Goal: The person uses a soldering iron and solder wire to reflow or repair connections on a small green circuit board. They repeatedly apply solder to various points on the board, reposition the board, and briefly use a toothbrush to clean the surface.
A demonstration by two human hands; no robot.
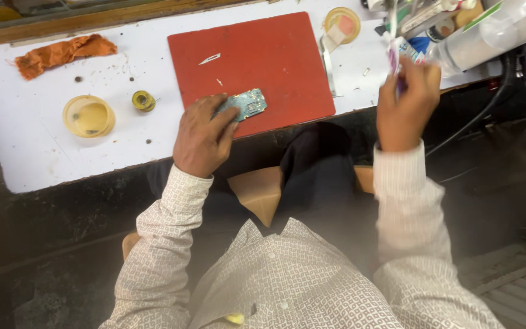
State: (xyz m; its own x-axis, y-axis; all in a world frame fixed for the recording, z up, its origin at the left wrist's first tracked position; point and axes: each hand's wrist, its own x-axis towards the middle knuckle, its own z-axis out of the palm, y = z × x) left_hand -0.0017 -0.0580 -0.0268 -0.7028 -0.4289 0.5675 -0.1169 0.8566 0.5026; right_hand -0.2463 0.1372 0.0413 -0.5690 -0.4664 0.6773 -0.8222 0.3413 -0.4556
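My left hand (203,135) rests at the front edge of a red mat (275,55), with its fingers pressing on a small green circuit board (248,103) that lies flat on the mat. My right hand (406,103) is raised at the right side of the table, closed around a thin purple-and-white tool (392,58) that points upward and is blurred. The tool's tip is among clutter at the back right.
A white tabletop (38,146) holds an orange rag (62,53), a shallow yellow dish (88,116), a small solder spool (143,100) and a round lid (342,23). A clear plastic bottle (488,33) and cables lie at the right. A metal tweezer (328,67) lies beside the mat.
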